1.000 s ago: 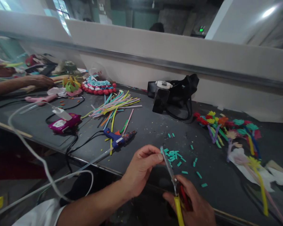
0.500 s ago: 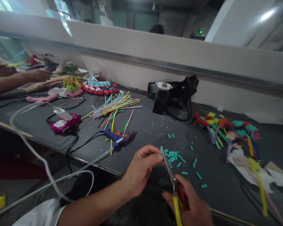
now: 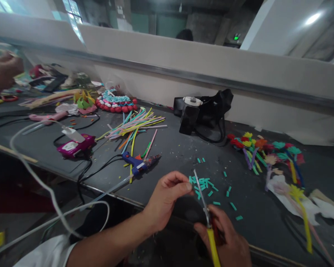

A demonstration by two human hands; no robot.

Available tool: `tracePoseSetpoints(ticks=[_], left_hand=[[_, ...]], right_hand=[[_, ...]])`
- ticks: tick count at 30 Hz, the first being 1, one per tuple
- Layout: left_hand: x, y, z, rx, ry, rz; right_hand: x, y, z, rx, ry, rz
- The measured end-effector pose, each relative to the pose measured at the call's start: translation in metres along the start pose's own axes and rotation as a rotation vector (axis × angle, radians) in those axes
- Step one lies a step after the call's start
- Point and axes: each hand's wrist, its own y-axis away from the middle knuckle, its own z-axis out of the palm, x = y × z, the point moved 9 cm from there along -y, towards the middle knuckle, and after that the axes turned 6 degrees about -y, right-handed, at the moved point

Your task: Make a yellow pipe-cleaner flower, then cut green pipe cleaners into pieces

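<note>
My right hand [image 3: 225, 241] grips scissors [image 3: 207, 215] with yellow and red handles, blades pointing up and away over the near table edge. My left hand [image 3: 167, 198] is pinched, thumb against fingertips, right beside the blades; what it pinches is too small to make out. Several short teal cut pieces [image 3: 206, 183] lie scattered on the dark table [image 3: 178, 148] just beyond both hands.
A blue glue gun [image 3: 137, 163] and coloured foam strips [image 3: 133, 124] lie to the left, with a magenta glue gun [image 3: 75, 146] and cables. A black bag [image 3: 208, 111] sits at the back. Foam flowers [image 3: 264, 152] lie right. Another person's hand [image 3: 4, 70] is raised far left.
The scissor blades have shifted slightly right, away from my left fingertips. The other person's hand at far left has lifted off the table and pulled back.
</note>
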Motion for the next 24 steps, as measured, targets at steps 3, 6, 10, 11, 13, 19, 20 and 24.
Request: tracePoseSetpoints(ticks=[3, 6, 10, 11, 13, 19, 20, 24], left_hand=[[0.005, 0.001, -0.003, 0.042, -0.251, 0.065], [0.018, 0.006, 0.004, 0.048, -0.599, 0.247], [0.029, 0.019, 0.026, -0.039, -0.945, 0.548], [0.029, 0.023, 0.032, -0.072, -1.025, 0.612], [0.028, 0.030, 0.041, -0.122, -1.181, 0.729], [0.021, 0.043, 0.055, -0.176, -1.409, 0.912], [0.021, 0.042, 0.055, -0.190, -1.391, 0.893], [0.012, 0.023, 0.042, -0.252, -1.094, 0.505]], right_hand=[[-0.003, -0.008, -0.008, 0.000, -0.070, -0.038], [-0.004, -0.015, -0.014, 0.000, -0.158, 0.011], [-0.006, -0.020, -0.018, 0.054, -0.282, 0.108], [-0.009, -0.022, -0.019, 0.068, -0.318, 0.117], [-0.015, -0.024, -0.022, 0.105, -0.382, 0.112], [-0.022, -0.028, -0.027, 0.177, -0.369, 0.089], [-0.022, -0.028, -0.028, 0.186, -0.356, 0.090], [-0.015, -0.026, -0.027, 0.174, -0.420, 0.125]])
